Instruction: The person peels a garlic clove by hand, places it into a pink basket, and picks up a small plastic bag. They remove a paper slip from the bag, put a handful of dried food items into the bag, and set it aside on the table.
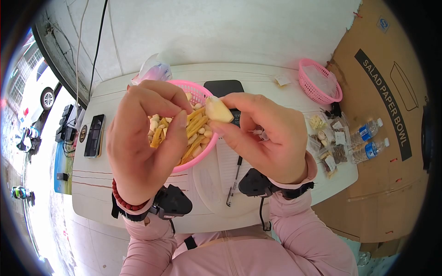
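Observation:
Thumb and forefinger of my right hand [267,138] pinch a cream-coloured, wedge-like piece [218,110] with a smooth cut face. A small clear plastic scrap [260,133] shows by that hand's curled fingers. My left hand [147,129] is closed in a pinch just to the left of the piece, and whatever may lie between its fingertips is hidden. Both hands are raised over a pink plastic basket [209,149]. Inside it lie long yellowish dried strips [197,125] and several small whitish round pieces [202,137]. My left hand covers part of the basket.
A phone [94,135] lies at the table's left. Behind the basket are a black flat device [224,86] and a plastic bag [154,71]. A pen [235,181] rests on paper near me. Rightward are another pink basket [317,94], small packets [340,138], water bottles [370,149] and cardboard [368,198].

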The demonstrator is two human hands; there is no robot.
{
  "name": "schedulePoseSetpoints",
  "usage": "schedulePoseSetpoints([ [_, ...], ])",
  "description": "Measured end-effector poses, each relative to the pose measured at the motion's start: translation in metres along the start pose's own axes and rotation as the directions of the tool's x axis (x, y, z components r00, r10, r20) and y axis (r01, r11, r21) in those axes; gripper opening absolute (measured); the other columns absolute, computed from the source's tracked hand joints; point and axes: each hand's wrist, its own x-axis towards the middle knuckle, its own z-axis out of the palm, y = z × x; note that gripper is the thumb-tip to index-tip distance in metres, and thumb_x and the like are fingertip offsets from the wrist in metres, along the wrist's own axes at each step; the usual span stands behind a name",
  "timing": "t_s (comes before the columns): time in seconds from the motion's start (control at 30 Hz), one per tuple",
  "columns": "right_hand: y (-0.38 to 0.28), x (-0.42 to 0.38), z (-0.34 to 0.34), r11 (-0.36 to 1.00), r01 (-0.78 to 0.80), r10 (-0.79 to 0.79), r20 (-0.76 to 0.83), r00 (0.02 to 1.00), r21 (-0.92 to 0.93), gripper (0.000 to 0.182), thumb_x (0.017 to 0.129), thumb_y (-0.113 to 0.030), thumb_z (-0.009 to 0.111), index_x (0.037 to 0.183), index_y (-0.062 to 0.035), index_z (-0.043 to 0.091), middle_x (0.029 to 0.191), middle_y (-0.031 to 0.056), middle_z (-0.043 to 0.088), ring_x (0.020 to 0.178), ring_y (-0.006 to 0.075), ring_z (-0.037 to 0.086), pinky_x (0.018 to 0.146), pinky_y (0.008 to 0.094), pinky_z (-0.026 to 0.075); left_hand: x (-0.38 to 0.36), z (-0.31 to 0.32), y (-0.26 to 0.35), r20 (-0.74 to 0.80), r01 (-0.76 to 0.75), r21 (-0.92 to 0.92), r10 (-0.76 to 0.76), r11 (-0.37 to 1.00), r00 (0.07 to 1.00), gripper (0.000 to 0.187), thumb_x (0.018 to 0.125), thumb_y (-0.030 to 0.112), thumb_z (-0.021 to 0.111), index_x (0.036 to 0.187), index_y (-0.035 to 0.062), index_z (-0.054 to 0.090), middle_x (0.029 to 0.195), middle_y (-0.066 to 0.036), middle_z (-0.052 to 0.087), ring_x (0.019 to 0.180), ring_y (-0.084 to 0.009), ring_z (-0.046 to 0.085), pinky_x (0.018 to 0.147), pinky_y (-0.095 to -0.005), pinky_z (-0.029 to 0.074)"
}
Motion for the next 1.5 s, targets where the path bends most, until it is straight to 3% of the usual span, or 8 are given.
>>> schedulePoseSetpoints([
  [0.07,0.0,0.0,0.0,0.996,-0.048,0.048,-0.003,0.999,0.077,0.026,0.079,-0.011,0.071,0.1,-0.0013,0.058,0.057,0.005,0.051,0.043,0.0131,0.046,0.041,0.0247,0.035,0.0,0.0,-0.001,0.003,-0.014,0.027,0.014,1.0,1.0,0.018,0.08,-0.013,0.054,0.092,-0.0005,0.047,0.094,-0.013,0.055,0.086,-0.0161,0.053,0.081,-0.0265,0.041],
  [0.13,0.002,-0.001,0.001,0.979,-0.078,0.083,-0.022,0.996,0.187,0.027,0.076,-0.001,0.071,0.101,0.0034,0.062,0.052,-0.0016,0.048,0.044,0.002,0.038,0.042,0.0185,0.027,0.0,0.002,-0.003,-0.055,-0.046,-0.043,0.043,0.998,0.998,0.024,0.076,-0.017,0.059,0.092,-0.0018,0.049,0.093,-0.013,0.057,0.083,-0.0162,0.058,0.079,-0.0261,0.045],
  [0.23,0.002,-0.002,0.0,0.958,-0.137,0.141,0.002,0.99,0.253,0.025,0.078,0.0,0.07,0.101,0.0049,0.062,0.053,-0.0028,0.047,0.046,0.0008,0.036,0.043,0.0178,0.025,0.0,0.009,0.006,-0.217,0.085,-0.15,-0.117,0.985,0.969,0.025,0.074,-0.017,0.063,0.093,-0.0038,0.052,0.092,-0.012,0.06,0.082,-0.0168,0.061,0.077,-0.0267,0.048],
  [0.37,0.0,-0.001,-0.002,0.935,-0.168,0.163,0.043,0.986,0.313,0.025,0.079,0.0,0.069,0.101,0.006,0.061,0.052,-0.0036,0.046,0.047,-0.0001,0.035,0.043,0.0175,0.024,-0.001,0.002,0.001,-0.129,0.06,-0.098,-0.072,0.993,0.989,0.024,0.073,-0.017,0.064,0.093,-0.0061,0.056,0.09,-0.012,0.063,0.083,-0.0171,0.062,0.077,-0.0274,0.049],
  [0.43,-0.001,-0.002,-0.003,0.931,-0.194,0.184,0.062,0.981,0.308,0.024,0.079,-0.007,0.071,0.099,-0.0001,0.062,0.051,0.0006,0.043,0.045,0.0058,0.038,0.042,0.0212,0.03,-0.001,0.002,0.002,-0.111,0.078,-0.096,-0.089,0.992,0.99,0.022,0.072,-0.016,0.066,0.092,-0.0067,0.06,0.089,-0.011,0.064,0.083,-0.0168,0.062,0.077,-0.0272,0.049],
  [1.27,0.0,-0.002,-0.001,1.0,-0.009,0.01,0.056,0.998,-0.018,0.033,0.074,-0.009,0.073,0.102,-0.0018,0.057,0.058,0.0048,0.053,0.043,0.0153,0.047,0.039,0.0264,0.034,0.003,0.008,0.005,0.008,0.125,0.036,-0.125,0.992,0.992,0.015,0.079,-0.008,0.061,0.09,-0.0017,0.053,0.088,-0.007,0.055,0.082,-0.015,0.049,0.078,-0.025,0.039],
  [1.33,0.001,-0.002,-0.001,0.998,0.03,-0.028,0.056,0.998,-0.049,0.034,0.074,-0.009,0.073,0.103,-0.0014,0.056,0.057,0.0049,0.053,0.042,0.0165,0.047,0.039,0.0275,0.034,0.005,0.01,0.002,-0.043,0.034,0.101,-0.029,0.994,0.999,0.011,0.079,-0.003,0.064,0.086,0.0006,0.056,0.079,-0.006,0.057,0.069,-0.0169,0.053,0.063,-0.0256,0.044],
  [1.5,0.003,-0.001,-0.001,0.994,0.075,-0.069,0.068,0.995,-0.081,0.033,0.074,-0.01,0.073,0.101,-0.001,0.057,0.057,0.0047,0.053,0.042,0.0175,0.047,0.038,0.0286,0.034,0.006,0.008,0.003,-0.007,0.028,0.108,-0.027,0.994,1.0,0.011,0.078,-0.005,0.062,0.086,-0.0006,0.055,0.079,-0.006,0.056,0.068,-0.0174,0.053,0.063,-0.0268,0.044],
])
